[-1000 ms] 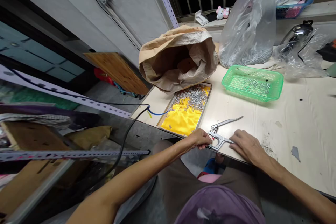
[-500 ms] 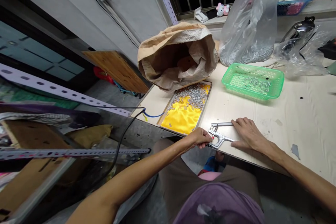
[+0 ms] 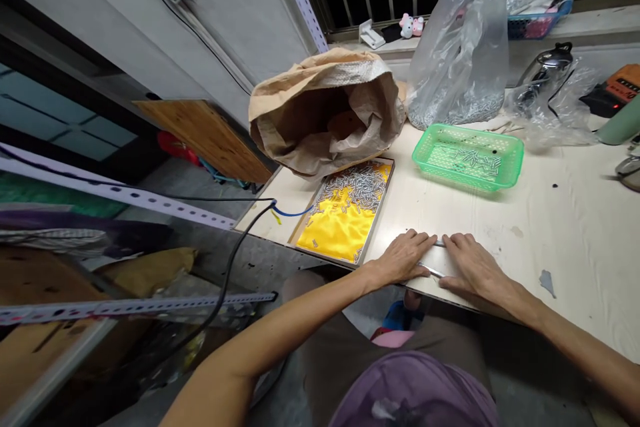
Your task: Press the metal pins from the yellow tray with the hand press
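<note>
Silver spring pliers [image 3: 433, 271] lie on the table near its front edge, with only parts of the two handles showing between my hands. My left hand [image 3: 401, 257] is laid over the head of the pliers and closed around it, hiding the jaws. From the other side my right hand [image 3: 473, 264] grips the handle ends, fingers on the far handle and thumb by the near one. Left of the hands is a shallow tray lined with yellow cloth [image 3: 340, 235], holding a heap of small metal pins [image 3: 361, 185].
A green plastic basket [image 3: 518, 167] with more pins stands beyond my hands. Behind the tray a brown paper sack [image 3: 295, 87] gapes open. A clear plastic bag [image 3: 440, 60] of metal parts and a kettle [image 3: 545, 70] are at the back. A black cable [image 3: 226, 280] hangs at left.
My left hand has gone from pinching at the jaws of the pliers to covering their head. My right hand stays on the handles. The view has shifted slightly right.
</note>
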{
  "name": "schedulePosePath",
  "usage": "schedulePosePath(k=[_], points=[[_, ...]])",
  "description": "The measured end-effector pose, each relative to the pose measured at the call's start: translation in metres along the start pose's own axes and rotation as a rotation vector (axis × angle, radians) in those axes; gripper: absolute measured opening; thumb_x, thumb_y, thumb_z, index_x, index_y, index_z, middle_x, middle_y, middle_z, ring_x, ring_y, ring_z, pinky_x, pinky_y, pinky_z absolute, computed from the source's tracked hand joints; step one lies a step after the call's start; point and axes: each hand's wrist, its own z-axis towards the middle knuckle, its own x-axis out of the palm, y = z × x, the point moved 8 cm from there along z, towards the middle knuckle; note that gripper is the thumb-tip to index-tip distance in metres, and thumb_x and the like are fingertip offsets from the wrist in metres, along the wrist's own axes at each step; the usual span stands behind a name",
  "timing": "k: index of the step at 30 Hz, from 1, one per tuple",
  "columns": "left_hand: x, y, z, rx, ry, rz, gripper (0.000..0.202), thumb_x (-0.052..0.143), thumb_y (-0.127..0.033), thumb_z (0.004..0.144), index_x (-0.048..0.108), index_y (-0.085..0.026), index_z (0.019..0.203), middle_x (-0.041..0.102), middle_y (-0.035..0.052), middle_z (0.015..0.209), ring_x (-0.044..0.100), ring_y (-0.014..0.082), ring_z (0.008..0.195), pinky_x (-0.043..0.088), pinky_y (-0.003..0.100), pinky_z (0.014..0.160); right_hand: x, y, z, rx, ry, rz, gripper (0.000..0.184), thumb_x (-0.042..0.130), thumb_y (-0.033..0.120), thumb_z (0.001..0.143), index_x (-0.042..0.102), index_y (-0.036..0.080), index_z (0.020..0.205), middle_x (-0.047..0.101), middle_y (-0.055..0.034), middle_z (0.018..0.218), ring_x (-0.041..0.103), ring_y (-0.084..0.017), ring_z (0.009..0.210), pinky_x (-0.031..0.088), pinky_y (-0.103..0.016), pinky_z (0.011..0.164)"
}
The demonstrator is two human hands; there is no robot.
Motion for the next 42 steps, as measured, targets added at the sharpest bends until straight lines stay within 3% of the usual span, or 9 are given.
schedulePosePath(k=[10, 16, 18, 23, 30, 33, 36, 40, 42], points=[[0.007, -0.005, 0.007, 0.041, 0.096, 0.057, 0.027, 0.054, -0.041, 0.088, 0.057, -0.016, 0.099, 0.057, 0.0074, 0.095, 0.049, 0.0225, 0.094, 0.041, 0.032, 0.074, 0.002, 0.008, -0.01, 0.02, -0.019, 0.041, 0.005, 0.06, 0.024, 0.082, 0.058, 0.019, 0.084, 0.056, -0.0046, 0.078, 0.052, -0.019, 0.076, 0.04, -0.03, 0.066], [0.007, 0.006, 0.014, -0.119, 0.073, 0.041, 0.021, 0.053, -0.037, 0.09, 0.06, -0.017, 0.093, 0.059, 0.0067, 0.096, 0.05, 0.0233, 0.096, 0.043, 0.033, 0.075, 0.003, 0.0, 0.003, 0.071, -0.04, -0.001, 0.013, 0.052, 0.021, 0.088, 0.059, 0.021, 0.077, 0.058, -0.0043, 0.076, 0.054, -0.019, 0.076, 0.041, -0.03, 0.067], [0.005, 0.006, 0.012, -0.157, 0.021, 0.04, 0.023, 0.054, -0.036, 0.089, 0.058, -0.017, 0.102, 0.06, 0.0076, 0.101, 0.05, 0.0245, 0.098, 0.045, 0.035, 0.078, -0.001, -0.003, 0.007, 0.043, -0.04, -0.036, 0.007, 0.057, 0.023, 0.084, 0.061, 0.019, 0.088, 0.059, -0.0058, 0.081, 0.054, -0.021, 0.08, 0.042, -0.031, 0.069], [0.012, -0.011, -0.009, -0.133, -0.268, -0.01, 0.028, 0.05, -0.021, 0.089, 0.054, -0.013, 0.116, 0.052, 0.0155, 0.128, 0.045, 0.0272, 0.12, 0.039, 0.041, 0.101, -0.006, -0.016, 0.012, -0.088, -0.019, -0.014, 0.038, 0.063, 0.041, 0.079, 0.059, 0.018, 0.109, 0.061, -0.0096, 0.095, 0.054, -0.023, 0.084, 0.044, -0.034, 0.074], [0.029, -0.045, -0.025, -0.041, -0.395, -0.059, 0.024, 0.038, -0.023, 0.095, 0.053, -0.015, 0.112, 0.06, 0.0109, 0.117, 0.051, 0.0222, 0.117, 0.037, 0.044, 0.106, -0.015, -0.045, 0.041, 0.024, -0.106, -0.022, 0.025, 0.043, 0.029, 0.09, 0.064, 0.019, 0.082, 0.063, -0.0109, 0.084, 0.052, -0.025, 0.08, 0.042, -0.04, 0.071], [0.026, -0.046, -0.025, -0.058, -0.404, -0.088, 0.025, 0.037, -0.021, 0.095, 0.054, -0.015, 0.111, 0.061, 0.0107, 0.116, 0.051, 0.0213, 0.117, 0.036, 0.044, 0.107, -0.024, -0.023, 0.058, -0.004, -0.127, -0.045, 0.022, 0.045, 0.027, 0.089, 0.066, 0.022, 0.088, 0.064, -0.0117, 0.089, 0.053, -0.028, 0.084, 0.041, -0.044, 0.071], [0.033, -0.045, -0.023, -0.063, -0.361, -0.135, 0.026, 0.041, -0.02, 0.092, 0.055, -0.014, 0.113, 0.063, 0.0111, 0.113, 0.054, 0.0224, 0.112, 0.044, 0.039, 0.1, -0.018, 0.035, 0.07, -0.255, -0.026, 0.021, 0.021, 0.05, 0.021, 0.085, 0.068, 0.028, 0.093, 0.065, -0.0092, 0.095, 0.053, -0.028, 0.089, 0.041, -0.043, 0.072], [0.061, -0.046, -0.014, -0.07, -0.204, -0.151, 0.024, 0.045, -0.014, 0.085, 0.062, -0.012, 0.101, 0.068, 0.0106, 0.093, 0.063, 0.0225, 0.086, 0.052, 0.035, 0.08, 0.006, 0.095, 0.073, -0.528, 0.102, 0.002, 0.021, 0.053, 0.015, 0.081, 0.067, 0.027, 0.072, 0.065, -0.0084, 0.088, 0.054, -0.026, 0.086, 0.04, -0.04, 0.068], [0.062, -0.035, -0.012, -0.136, -0.228, -0.179, 0.024, 0.046, -0.013, 0.083, 0.064, -0.014, 0.099, 0.068, 0.0079, 0.084, 0.062, 0.0203, 0.078, 0.052, 0.032, 0.074, 0.014, 0.109, 0.075, -0.593, 0.09, -0.036, 0.021, 0.052, 0.014, 0.082, 0.063, 0.024, 0.067, 0.064, -0.0083, 0.083, 0.053, -0.024, 0.082, 0.04, -0.039, 0.066]])
